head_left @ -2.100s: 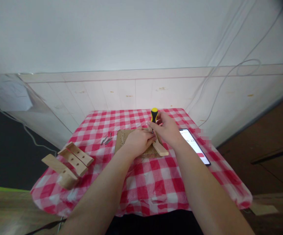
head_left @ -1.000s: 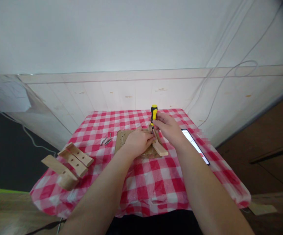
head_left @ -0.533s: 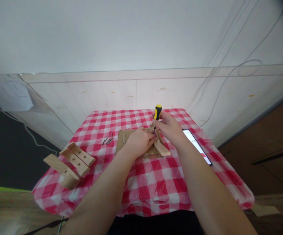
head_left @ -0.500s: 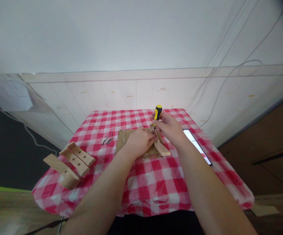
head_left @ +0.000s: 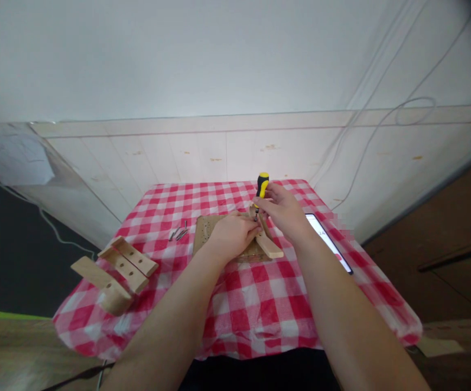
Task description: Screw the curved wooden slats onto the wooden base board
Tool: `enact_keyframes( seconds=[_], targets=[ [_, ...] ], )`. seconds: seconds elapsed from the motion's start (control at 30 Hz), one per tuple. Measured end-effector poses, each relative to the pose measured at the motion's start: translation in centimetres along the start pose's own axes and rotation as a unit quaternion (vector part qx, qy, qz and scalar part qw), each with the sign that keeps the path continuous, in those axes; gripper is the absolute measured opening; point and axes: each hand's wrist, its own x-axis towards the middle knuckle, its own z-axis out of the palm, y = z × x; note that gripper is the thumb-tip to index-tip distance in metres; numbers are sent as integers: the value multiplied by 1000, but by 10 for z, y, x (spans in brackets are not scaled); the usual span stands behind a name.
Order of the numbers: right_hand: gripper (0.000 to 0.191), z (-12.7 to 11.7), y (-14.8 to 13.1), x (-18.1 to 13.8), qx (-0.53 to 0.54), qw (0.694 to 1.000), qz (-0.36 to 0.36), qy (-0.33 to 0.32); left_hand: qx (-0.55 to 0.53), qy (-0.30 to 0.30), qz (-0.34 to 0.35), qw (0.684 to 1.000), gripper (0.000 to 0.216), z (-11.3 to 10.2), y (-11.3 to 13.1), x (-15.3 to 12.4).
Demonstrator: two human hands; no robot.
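My right hand grips a yellow and black screwdriver, held nearly upright with its tip down on a wooden strip. That strip lies across a flat wooden board with holes on the red checked tablecloth. My left hand is closed over the strip and board beside the screwdriver tip, pressing them down. The screw under the tip is hidden by my fingers.
Several loose screws lie left of the board. Wooden parts with holes and a longer slat sit at the table's left corner. A phone with a lit screen lies to the right. A white wall stands behind the table.
The screwdriver handle has shifted slightly right and tilted as my right hand's fingers regripped it. My left hand has stayed on the strip.
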Motion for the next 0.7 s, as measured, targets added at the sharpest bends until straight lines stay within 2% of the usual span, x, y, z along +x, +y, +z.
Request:
enact_keyframes(
  seconds=[0.07, 0.17, 0.37, 0.6, 0.7],
  targets=[
    [25, -2, 0, 1, 27, 999, 5, -18, -2, 0, -3, 1000, 33, 1, 0, 0],
    [27, -2, 1, 2, -7, 1000, -20, -19, -2, -3, -3, 1000, 33, 0, 0, 1],
    [23, 1, -1, 1, -129, 988, -49, 63, 7, -1, 10, 1000, 35, -2, 1, 1],
    [23, 1, 0, -2, -73, 996, -53, -10, 12, 0, 17, 1000, 36, -1, 2, 1],
    [25, 1, -2, -1, -102, 993, -48, 37, 12, -2, 20, 1000, 35, -2, 2, 1]
  ],
)
